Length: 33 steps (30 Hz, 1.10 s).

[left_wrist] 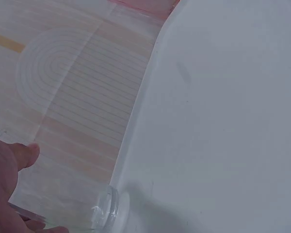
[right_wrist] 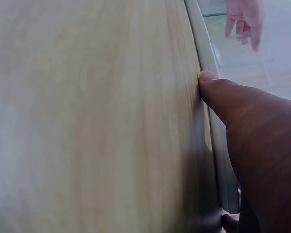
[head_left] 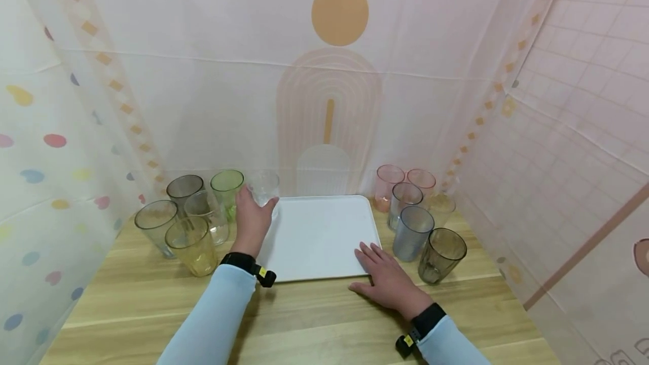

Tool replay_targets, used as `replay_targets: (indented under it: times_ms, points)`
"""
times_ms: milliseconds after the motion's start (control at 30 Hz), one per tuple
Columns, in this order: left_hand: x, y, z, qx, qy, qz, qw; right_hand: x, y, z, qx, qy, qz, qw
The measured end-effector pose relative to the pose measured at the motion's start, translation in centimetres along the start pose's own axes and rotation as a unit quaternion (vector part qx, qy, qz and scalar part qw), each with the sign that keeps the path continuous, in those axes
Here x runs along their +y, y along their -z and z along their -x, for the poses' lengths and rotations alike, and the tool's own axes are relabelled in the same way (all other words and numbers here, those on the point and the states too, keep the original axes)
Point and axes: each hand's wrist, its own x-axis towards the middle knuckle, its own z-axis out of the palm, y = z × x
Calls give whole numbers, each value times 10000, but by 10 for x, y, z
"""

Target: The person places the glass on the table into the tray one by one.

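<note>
My left hand (head_left: 253, 219) grips a clear colourless glass (head_left: 266, 182) upright at the back left corner of a white tray (head_left: 319, 235). In the left wrist view, the thumb and fingers are on either side of the glass (left_wrist: 70, 206), and its base is close to the tray rim. I cannot tell whether the base touches the tray. My right hand (head_left: 387, 283) rests with spread fingers at the tray's front right corner. Its thumb (right_wrist: 220, 90) lies by the tray edge in the right wrist view.
Left of the tray stand several glasses, among them a green one (head_left: 227, 185), a grey one (head_left: 185, 187) and a yellow one (head_left: 195, 252). On the right are more, including pink (head_left: 389, 185), blue-grey (head_left: 413, 235) and brown (head_left: 441, 255). Patterned cloth (head_left: 228, 100) hangs behind the wooden table (head_left: 314, 314).
</note>
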Motion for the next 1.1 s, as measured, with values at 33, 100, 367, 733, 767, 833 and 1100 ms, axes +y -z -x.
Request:
replay_targets:
  times_ms: [33, 100, 367, 733, 767, 833, 1100]
  points:
    - [0, -1, -1, 41, -27, 0, 10000, 0, 0, 0, 9, 8, -13, 10000]
    - [1, -3, -2, 107, -81, 8, 9999, -1, 0, 1, 38, 23, -20, 10000]
    - [-3, -13, -7, 247, 95, -116, 9996, -4, 2, 3, 22, -5, -68, 10000]
    - [-14, -28, -6, 491, 114, -303, 9983, -2, 0, 6, -12, -33, -30, 10000]
    - [-15, -29, -6, 521, 103, -305, 9981, -2, 1, 6, -3, -32, -36, 10000]
    - [-15, -30, -7, 570, 109, -337, 9977, -1, 1, 5, 7, -27, -51, 10000]
    - [-13, -27, -3, 543, 349, -374, 9972, -2, -1, 1, 21, 18, -44, 10000]
